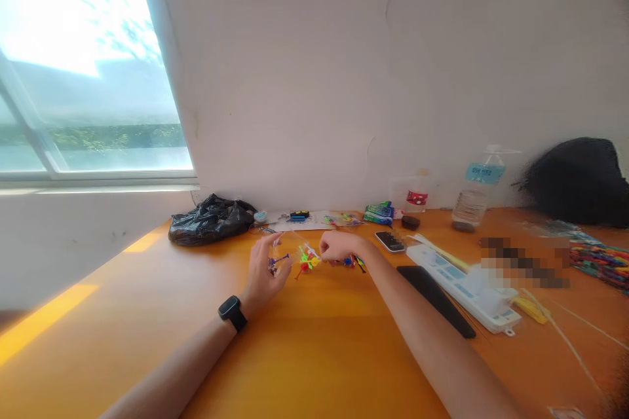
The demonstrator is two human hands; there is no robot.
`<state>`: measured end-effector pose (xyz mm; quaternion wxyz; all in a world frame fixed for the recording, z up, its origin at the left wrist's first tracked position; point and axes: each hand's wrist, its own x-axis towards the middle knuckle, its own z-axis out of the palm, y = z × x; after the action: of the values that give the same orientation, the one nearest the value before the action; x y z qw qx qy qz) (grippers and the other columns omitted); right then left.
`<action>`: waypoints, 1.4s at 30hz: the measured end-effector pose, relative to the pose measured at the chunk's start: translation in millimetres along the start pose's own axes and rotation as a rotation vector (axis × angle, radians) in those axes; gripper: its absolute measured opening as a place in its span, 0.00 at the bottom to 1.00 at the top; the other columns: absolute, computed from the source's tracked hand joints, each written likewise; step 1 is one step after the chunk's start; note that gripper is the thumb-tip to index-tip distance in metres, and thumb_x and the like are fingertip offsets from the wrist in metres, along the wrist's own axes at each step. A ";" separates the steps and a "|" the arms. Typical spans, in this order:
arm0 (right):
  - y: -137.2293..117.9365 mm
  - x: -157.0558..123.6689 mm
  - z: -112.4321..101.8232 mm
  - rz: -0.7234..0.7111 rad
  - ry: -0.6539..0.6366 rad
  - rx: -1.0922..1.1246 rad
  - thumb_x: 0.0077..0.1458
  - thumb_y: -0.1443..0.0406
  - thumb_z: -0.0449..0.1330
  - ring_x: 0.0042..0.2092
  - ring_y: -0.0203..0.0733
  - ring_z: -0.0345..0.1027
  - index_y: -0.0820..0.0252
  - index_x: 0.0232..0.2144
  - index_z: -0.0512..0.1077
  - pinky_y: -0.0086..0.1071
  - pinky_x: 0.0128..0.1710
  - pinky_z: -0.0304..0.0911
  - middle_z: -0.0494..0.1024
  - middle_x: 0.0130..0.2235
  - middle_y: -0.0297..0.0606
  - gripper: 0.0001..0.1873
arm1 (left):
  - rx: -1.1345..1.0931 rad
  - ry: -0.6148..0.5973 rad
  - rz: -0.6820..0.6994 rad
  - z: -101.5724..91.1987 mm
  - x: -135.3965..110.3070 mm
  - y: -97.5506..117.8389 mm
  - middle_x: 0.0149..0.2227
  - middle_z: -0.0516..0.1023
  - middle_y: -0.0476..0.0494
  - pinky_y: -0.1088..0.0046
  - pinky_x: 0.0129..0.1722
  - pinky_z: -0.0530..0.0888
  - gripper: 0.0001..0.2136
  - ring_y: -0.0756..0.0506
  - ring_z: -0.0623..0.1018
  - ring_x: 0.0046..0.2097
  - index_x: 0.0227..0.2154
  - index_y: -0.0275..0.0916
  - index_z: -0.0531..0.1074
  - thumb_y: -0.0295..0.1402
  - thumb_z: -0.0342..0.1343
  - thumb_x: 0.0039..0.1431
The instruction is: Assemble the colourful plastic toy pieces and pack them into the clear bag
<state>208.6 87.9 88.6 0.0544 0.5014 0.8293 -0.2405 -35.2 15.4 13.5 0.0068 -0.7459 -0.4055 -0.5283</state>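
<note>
- Two hands met near the middle of the orange table [314,353], both forearms stretched forward and bare.
- Left hand [263,270] stood on its edge, fingers half spread and curved, one finger raised; one black watch [232,311] sat on its wrist. Whether it gripped anything could not be told.
- Right hand [337,247] was curled, palm down, its fingertips pressed together on the colourful pieces [307,260].
- Those pieces, thin plastic sticks with small round heads in green, yellow, red and purple, lay on the table between the two hands; they were too small to count.
- One crumpled, glossy black bag [211,219] lay by the wall to the left.
- One clear plastic bottle [474,195], one phone [390,241] and one long white power strip [462,285] lay to the right.
- One flat black slab [436,301] lay just beside the strip.
</note>
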 end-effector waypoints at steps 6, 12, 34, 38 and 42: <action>-1.7 -19.8 -22.1 -0.032 0.127 0.021 0.48 0.66 0.59 0.29 0.38 0.72 0.62 0.24 0.76 0.26 0.27 0.58 0.82 0.30 0.40 0.06 | -0.007 -0.009 -0.004 -0.1 -0.2 -0.7 0.52 0.72 0.38 0.56 0.56 0.69 0.23 0.38 0.73 0.53 0.60 0.43 0.61 0.36 0.56 0.64; -1.3 -54.2 -48.4 -0.115 0.437 0.147 0.55 0.65 0.60 0.30 0.38 0.72 0.62 0.32 0.75 0.27 0.29 0.59 0.81 0.30 0.39 0.06 | -0.015 -0.020 -0.005 -0.1 -0.5 -1.5 0.51 0.71 0.38 0.55 0.56 0.69 0.23 0.38 0.72 0.53 0.60 0.43 0.60 0.37 0.56 0.64; -107.0 -66.7 -4.3 -0.421 0.651 0.084 0.60 0.66 0.58 0.29 0.35 0.67 0.56 0.32 0.77 0.28 0.31 0.54 0.80 0.32 0.32 0.08 | -0.038 0.025 0.014 -0.5 -0.6 5.4 0.53 0.72 0.37 0.55 0.55 0.70 0.22 0.37 0.73 0.54 0.59 0.43 0.62 0.38 0.56 0.63; -116.8 -60.1 7.6 -0.443 0.692 -0.017 0.60 0.65 0.59 0.31 0.37 0.68 0.56 0.33 0.78 0.30 0.33 0.53 0.80 0.32 0.34 0.06 | -0.036 0.028 0.033 -1.3 -0.8 3.8 0.53 0.72 0.36 0.55 0.54 0.71 0.20 0.37 0.73 0.53 0.57 0.42 0.63 0.36 0.55 0.63; -110.5 -60.6 0.7 -0.400 0.825 0.030 0.64 0.62 0.56 0.32 0.36 0.68 0.54 0.35 0.77 0.29 0.33 0.53 0.81 0.34 0.32 0.10 | -0.025 0.029 0.015 -1.4 -0.8 3.5 0.52 0.72 0.37 0.55 0.55 0.70 0.22 0.37 0.73 0.53 0.59 0.42 0.62 0.38 0.56 0.64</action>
<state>143.5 -3.4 146.2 -0.3351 0.3862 0.8586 -0.0384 -34.3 11.9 15.0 0.0073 -0.7411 -0.3933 -0.5441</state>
